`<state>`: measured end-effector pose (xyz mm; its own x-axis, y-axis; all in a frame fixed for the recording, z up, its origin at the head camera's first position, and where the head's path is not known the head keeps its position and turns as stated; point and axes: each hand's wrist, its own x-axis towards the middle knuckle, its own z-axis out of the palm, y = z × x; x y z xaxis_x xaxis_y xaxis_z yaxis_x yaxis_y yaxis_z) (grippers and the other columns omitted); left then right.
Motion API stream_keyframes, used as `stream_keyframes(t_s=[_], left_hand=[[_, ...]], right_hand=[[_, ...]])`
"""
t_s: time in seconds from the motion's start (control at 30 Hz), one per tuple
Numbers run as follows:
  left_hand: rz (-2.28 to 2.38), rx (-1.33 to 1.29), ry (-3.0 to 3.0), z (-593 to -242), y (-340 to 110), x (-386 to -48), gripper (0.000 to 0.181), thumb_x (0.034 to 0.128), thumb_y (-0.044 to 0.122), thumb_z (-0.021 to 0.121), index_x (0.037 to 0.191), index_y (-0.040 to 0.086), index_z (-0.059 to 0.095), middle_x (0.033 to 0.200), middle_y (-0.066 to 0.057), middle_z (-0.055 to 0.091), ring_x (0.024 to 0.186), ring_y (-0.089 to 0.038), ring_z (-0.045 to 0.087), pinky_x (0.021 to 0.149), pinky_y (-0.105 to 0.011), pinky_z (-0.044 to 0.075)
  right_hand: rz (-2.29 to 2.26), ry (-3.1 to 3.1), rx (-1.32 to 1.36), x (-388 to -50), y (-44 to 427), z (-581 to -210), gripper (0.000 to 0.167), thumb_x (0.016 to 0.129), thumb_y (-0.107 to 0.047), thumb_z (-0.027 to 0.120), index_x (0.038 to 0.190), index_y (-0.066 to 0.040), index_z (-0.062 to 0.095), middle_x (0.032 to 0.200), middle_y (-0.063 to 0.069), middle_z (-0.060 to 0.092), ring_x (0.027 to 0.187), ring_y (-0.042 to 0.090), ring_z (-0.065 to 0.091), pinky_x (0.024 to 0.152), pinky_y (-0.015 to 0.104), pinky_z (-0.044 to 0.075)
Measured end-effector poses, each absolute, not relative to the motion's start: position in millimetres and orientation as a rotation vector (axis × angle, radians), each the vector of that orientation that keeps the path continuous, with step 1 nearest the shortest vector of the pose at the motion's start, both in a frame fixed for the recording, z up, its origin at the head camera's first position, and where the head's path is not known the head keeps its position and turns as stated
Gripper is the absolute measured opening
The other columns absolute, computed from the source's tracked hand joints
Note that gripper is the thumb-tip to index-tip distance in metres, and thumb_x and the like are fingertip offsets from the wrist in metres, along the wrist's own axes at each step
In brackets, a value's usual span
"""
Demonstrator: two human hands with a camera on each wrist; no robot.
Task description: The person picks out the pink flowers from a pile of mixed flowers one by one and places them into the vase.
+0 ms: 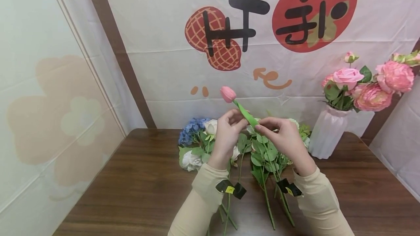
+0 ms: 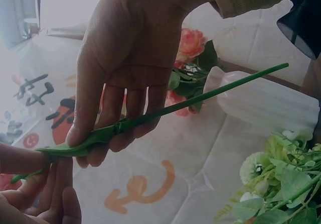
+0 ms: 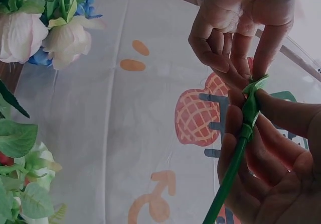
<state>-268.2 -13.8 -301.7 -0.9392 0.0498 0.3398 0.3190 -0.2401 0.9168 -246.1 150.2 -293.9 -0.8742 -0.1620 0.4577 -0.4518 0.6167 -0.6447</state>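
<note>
A pink tulip [image 1: 228, 94] is held up above the table, tilted to the upper left, its green leaf [image 1: 248, 114] lying along the stem. My left hand [image 1: 226, 132] pinches the leaf and stem nearer the bloom. Lower down, my right hand [image 1: 284, 136] pinches the leaf's base between thumb and fingers. In the left wrist view the bare green stem [image 2: 200, 97] runs out past my right hand [image 2: 133, 48], with my left hand [image 2: 42, 194] close by. The right wrist view shows the leaf [image 3: 251, 108] between both hands' fingertips; the bloom is mostly hidden there.
Cut flowers lie on the brown table [image 1: 141, 192] beneath my hands: blue hydrangea [image 1: 193, 131], white blooms [image 1: 191, 160] and leafy green stems [image 1: 265, 156]. A white vase [image 1: 329, 132] with pink flowers [image 1: 372, 95] stands at the right rear. A printed cloth [image 1: 164, 65] hangs behind.
</note>
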Motion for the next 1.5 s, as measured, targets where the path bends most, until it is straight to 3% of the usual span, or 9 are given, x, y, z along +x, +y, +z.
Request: stream_keyframes(t_s=[0.4,0.67,0.83,0.97,1.13,1.23,1.33,1.5], left_hand=[[-2.271,-0.473,-1.839,-301.9,-11.0,-269.1,0.024,0.0880,-0.001,0.059,0.112,-0.004,0.063,0.107,-0.018,0.067,0.083,-0.009,0.064,0.071,-0.025,0.052],[-2.223,-0.470,-1.866,-302.1,-20.3,-265.7,0.022,0.0935,0.009,0.057,0.112,0.001,0.064,0.107,-0.020,0.066,0.091,-0.023,0.067,0.078,-0.032,0.055],[-2.126,-0.441,-1.887,-306.4,-37.8,-267.1,0.020,0.0935,0.010,0.058,0.109,0.000,0.065,0.105,-0.020,0.067,0.087,-0.019,0.065,0.075,-0.026,0.052],[-2.053,-0.400,-1.929,-309.3,-52.8,-270.9,0.020,0.0938,0.013,0.058,0.109,0.002,0.065,0.102,-0.014,0.068,0.086,-0.018,0.064,0.072,-0.023,0.049],[-1.988,-0.361,-1.967,-313.8,-69.6,-275.2,0.019,0.0942,0.012,0.058,0.109,0.002,0.065,0.104,-0.015,0.067,0.092,-0.016,0.063,0.081,-0.025,0.050],[-1.947,-0.338,-1.965,-317.2,-78.5,-277.1,0.019,0.0931,0.008,0.058,0.108,0.000,0.065,0.103,-0.016,0.067,0.093,-0.016,0.063,0.083,-0.025,0.050],[-1.916,-0.309,-1.980,-320.2,-86.9,-277.9,0.018,0.0924,0.007,0.058,0.108,0.000,0.065,0.102,-0.015,0.067,0.092,-0.016,0.062,0.084,-0.028,0.050],[-1.842,-0.268,-2.031,-324.1,-101.8,-279.0,0.019,0.0913,0.008,0.059,0.108,0.000,0.066,0.104,-0.016,0.068,0.090,-0.016,0.061,0.078,-0.025,0.049]], right_hand=[[1.083,-2.452,0.435,-246.9,152.3,-292.0,0.020,0.087,-0.033,0.068,0.100,-0.018,0.072,0.086,-0.001,0.074,0.078,0.016,0.069,0.061,0.031,0.052],[1.055,-2.448,0.404,-245.7,155.2,-292.1,0.021,0.087,-0.036,0.067,0.099,-0.019,0.072,0.085,-0.001,0.075,0.077,0.016,0.069,0.059,0.030,0.052],[1.022,-2.443,0.362,-242.5,164.4,-291.0,0.023,0.086,-0.037,0.068,0.098,-0.019,0.073,0.085,-0.001,0.075,0.076,0.015,0.068,0.060,0.027,0.050],[1.018,-2.408,0.334,-239.4,175.1,-284.8,0.024,0.086,-0.037,0.069,0.098,-0.017,0.073,0.086,0.001,0.075,0.073,0.004,0.066,0.061,0.022,0.048],[1.068,-2.374,0.297,-235.4,188.1,-276.9,0.027,0.086,-0.038,0.069,0.100,-0.015,0.074,0.089,0.005,0.075,0.071,-0.011,0.060,0.058,0.016,0.046],[1.112,-2.349,0.303,-235.0,193.9,-273.9,0.028,0.086,-0.035,0.069,0.101,-0.013,0.073,0.087,-0.002,0.075,0.071,-0.011,0.061,0.058,0.014,0.047],[1.128,-2.322,0.309,-235.6,198.9,-270.5,0.027,0.086,-0.033,0.069,0.102,-0.011,0.073,0.082,-0.019,0.072,0.071,-0.010,0.062,0.058,0.014,0.047],[1.098,-2.314,0.253,-235.8,208.4,-260.1,0.030,0.084,-0.036,0.071,0.101,-0.012,0.073,0.076,-0.034,0.063,0.069,-0.012,0.060,0.056,0.015,0.046]])
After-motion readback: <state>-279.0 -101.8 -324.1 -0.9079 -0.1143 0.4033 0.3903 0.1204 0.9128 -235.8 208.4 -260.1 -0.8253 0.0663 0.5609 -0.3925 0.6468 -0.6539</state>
